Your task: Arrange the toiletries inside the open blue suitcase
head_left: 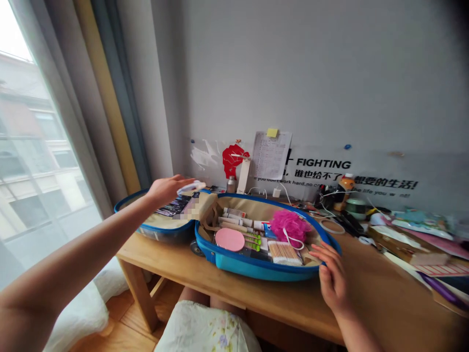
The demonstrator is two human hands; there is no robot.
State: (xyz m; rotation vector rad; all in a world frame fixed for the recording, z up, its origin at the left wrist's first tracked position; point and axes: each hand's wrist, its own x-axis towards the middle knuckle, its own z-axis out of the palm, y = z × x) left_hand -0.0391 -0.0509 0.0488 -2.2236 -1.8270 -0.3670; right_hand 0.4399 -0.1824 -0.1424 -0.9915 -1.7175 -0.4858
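An opened blue suitcase (pixel 256 270) lies on the wooden desk. Above its left half, my left hand (pixel 166 189) holds a small whitish item (pixel 191 187), partly hidden by the fingers. Dark packets (pixel 170 208) lie beneath that hand. My right hand (pixel 331 271) rests with spread fingers at the right rim, holding nothing. In the right half are a pink oval case (pixel 229 239), cotton swabs (pixel 283 253), a magenta bath puff (pixel 289 227), green-tipped items (pixel 253 240) and several tubes (pixel 234 222).
The wooden desk (pixel 370 288) extends right, with bottles (pixel 346 186), a green-lidded jar (pixel 355 208), cables and a purple object (pixel 441 289). A white lamp (pixel 243 177) and a small bottle (pixel 231 184) stand behind the suitcase. Curtains (pixel 82 98) hang left.
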